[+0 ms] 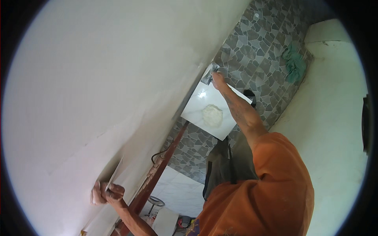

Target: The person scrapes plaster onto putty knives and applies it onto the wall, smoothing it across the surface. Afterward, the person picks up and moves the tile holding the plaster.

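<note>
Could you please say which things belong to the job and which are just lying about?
Apparently in use:
thin flat blade in left grip
flat grey blade in right grip
white square marbled slab
rounded whitish heap on it

Probably just lying about:
crumpled green cloth on floor
grey ring-shaped object, kind unclear

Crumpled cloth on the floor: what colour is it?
The cloth is green, best seen in the head view.
</note>
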### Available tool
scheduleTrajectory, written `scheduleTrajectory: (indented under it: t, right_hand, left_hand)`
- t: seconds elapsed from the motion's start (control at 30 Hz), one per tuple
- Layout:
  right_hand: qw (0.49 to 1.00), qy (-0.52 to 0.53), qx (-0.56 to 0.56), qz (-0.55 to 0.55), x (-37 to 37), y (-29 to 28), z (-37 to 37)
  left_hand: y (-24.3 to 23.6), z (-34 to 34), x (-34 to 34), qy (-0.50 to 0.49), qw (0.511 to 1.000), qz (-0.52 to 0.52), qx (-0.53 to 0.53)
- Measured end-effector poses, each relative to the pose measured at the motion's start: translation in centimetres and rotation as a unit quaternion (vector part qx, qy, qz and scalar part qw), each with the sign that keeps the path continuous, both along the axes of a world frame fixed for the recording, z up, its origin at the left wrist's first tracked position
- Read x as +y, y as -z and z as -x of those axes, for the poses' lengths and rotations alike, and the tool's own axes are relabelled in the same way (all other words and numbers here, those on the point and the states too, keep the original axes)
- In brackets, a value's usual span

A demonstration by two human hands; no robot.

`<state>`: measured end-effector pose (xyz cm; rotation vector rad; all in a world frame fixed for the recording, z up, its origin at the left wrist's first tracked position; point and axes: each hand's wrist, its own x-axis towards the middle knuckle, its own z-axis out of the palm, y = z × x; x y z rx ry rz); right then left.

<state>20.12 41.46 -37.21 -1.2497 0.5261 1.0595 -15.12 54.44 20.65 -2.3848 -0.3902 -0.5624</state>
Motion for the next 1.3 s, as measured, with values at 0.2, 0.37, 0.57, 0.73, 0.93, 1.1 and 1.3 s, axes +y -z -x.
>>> scheduleTrajectory:
  t: [0.2, 0.37, 0.57, 0.73, 0.93, 1.1, 1.3]
  right_hand:
    - [0.997, 0.034, -0.013, -0.069, 4.7, 3.6, 0.8]
    - [0.994, 0.027, -0.076, -0.08, 5.0, -0.4, -0.2]
    - [0.99, -0.012, -0.116, -0.083, 6.9, -11.5, 1.1]
    - [0.979, -0.052, -0.19, -0.05, 7.1, -17.8, 0.3]
    - [0.971, -0.138, -0.194, 0.001, 7.3, -29.1, -0.1]
    - [0.956, -0.146, -0.256, 0.013, 6.6, -35.9, 0.3]
    - [0.977, -0.038, -0.172, -0.122, 0.6, -36.2, 3.3]
  left_hand:
    - [-0.7, -0.7, -0.2, 0.006, 1.0, -0.029, 0.004]
    - [-0.1, -0.7, 0.1, 0.004, 1.0, -0.02, 0.006]
    - [-0.7, 0.5, -0.1, -0.015, 0.999, -0.026, 0.025]
    - [0.0, 0.6, 0.1, -0.015, 0.999, -0.021, 0.026]
    - [0.0, -0.1, -0.1, -0.006, 1.0, 0.0, -0.017]
    - [-0.2, -0.7, 0.1, 0.001, 1.0, -0.018, -0.005]
    - [-0.2, -0.1, 0.1, -0.008, 1.0, -0.027, -0.005]
